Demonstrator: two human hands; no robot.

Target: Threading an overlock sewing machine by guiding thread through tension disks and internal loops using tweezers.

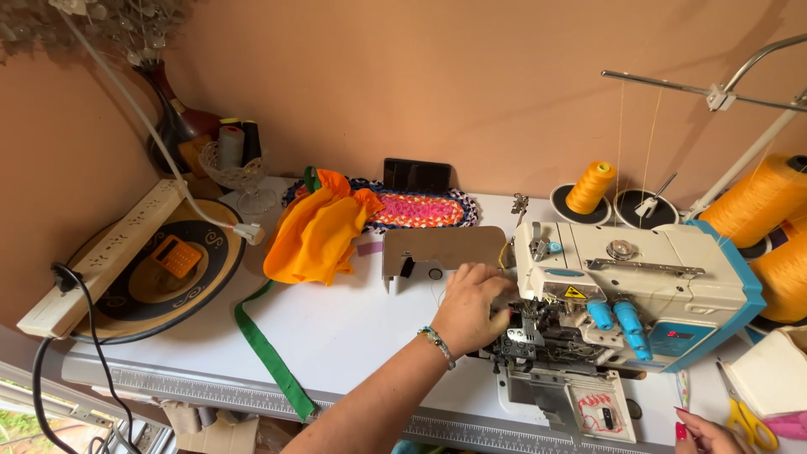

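My left hand, a beaded bracelet on its wrist, reaches into the needle area of a white and blue overlock sewing machine; its fingertips are hidden against the mechanism, so what they grip cannot be told. The machine's front cover hangs open. My right hand shows only partly at the bottom right edge, resting on the table near yellow-handled scissors. An orange cloth with a green strap lies to the left on the white table.
Orange thread cones stand behind and right of the machine. A power strip with a black cable rests on a round dark tray at left. A braided colourful mat, a vase and a glass dish with spools sit by the wall.
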